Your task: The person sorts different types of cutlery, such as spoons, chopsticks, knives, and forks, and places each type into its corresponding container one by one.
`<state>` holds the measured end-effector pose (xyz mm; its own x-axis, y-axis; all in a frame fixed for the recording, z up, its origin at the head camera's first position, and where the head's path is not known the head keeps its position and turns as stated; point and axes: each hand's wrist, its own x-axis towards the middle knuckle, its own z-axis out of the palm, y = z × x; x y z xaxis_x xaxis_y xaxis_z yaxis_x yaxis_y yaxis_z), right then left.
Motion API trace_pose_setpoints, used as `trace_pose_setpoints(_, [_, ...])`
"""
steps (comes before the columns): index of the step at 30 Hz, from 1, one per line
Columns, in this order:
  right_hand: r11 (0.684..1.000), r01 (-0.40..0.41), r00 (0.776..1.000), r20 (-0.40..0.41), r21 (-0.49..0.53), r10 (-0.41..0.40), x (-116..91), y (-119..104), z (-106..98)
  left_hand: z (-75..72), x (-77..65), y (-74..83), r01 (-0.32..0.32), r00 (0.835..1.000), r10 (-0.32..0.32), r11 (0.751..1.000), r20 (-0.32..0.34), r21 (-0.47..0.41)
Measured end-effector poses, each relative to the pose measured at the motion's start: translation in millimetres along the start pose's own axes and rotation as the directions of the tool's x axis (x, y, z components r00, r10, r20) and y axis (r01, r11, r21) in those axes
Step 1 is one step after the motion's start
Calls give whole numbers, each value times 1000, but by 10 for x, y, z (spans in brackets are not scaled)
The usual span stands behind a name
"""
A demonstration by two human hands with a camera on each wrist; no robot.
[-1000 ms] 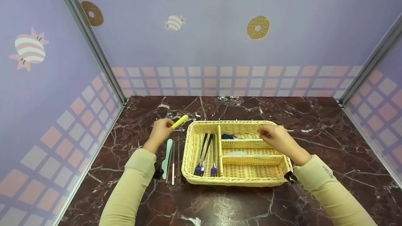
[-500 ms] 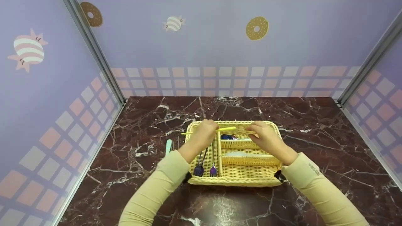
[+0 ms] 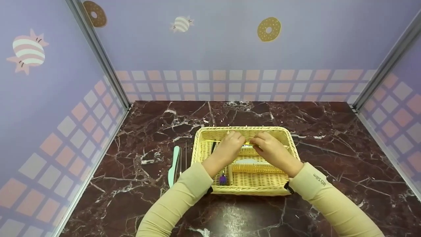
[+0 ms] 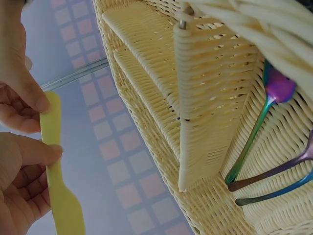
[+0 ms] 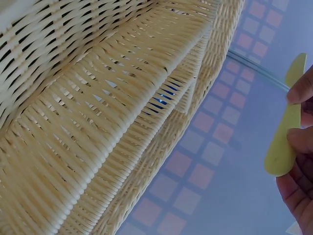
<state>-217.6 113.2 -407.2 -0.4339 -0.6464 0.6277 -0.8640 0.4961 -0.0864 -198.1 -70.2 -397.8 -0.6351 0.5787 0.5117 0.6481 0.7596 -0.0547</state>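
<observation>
A yellow butter knife (image 4: pixel 55 161) is pinched between both hands, above the back part of a divided wicker basket (image 3: pixel 263 190). My left hand (image 3: pixel 229 144) grips it near the middle, with the blade extending past that hand. Thumb and fingers of my right hand (image 3: pixel 271 148) pinch the handle near its rounded end, which shows in the right wrist view. From the head camera the hands mostly hide the knife. Below my left arm, a purple-tipped fork (image 3: pixel 223 179) lies in the left compartment. A white piece (image 3: pixel 251 161) shows in a right-hand compartment.
Left of the basket, a mint-green knife (image 3: pixel 174 164) lies on the dark marble tabletop (image 3: pixel 131 184) beside several thin sticks (image 3: pixel 185 154). Upright woven dividers split the basket. Patterned panels (image 3: pixel 223 42) enclose the back and sides.
My left hand has carried the yellow butter knife rightward from beside the basket to over it. My right hand has shifted slightly left and now holds the handle end too.
</observation>
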Motion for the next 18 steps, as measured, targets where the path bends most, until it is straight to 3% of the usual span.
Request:
trace_pose_setpoints(7, [995, 48, 999, 24, -83, -46, 38, 31, -1, 12, 25, 13, -15, 1000, 16, 1000, -17, 23])
trace_pose_setpoints(11, [995, 38, 994, 101, -95, -28, 69, 138, -38, -15, -8, -33, 33, 998, -35, 998, -42, -59])
trace_pose_setpoints(15, [999, -25, 979, 203, -44, 34, 22, 390, -85, -68, -143, -222, 99, 986, -118, 984, -120, -149])
trace_pose_setpoints(18, [997, -72, 958, 280, 6, 68, -79, 612, -94, -76, -318, -445, 144, 965, -170, 980, -200, -134])
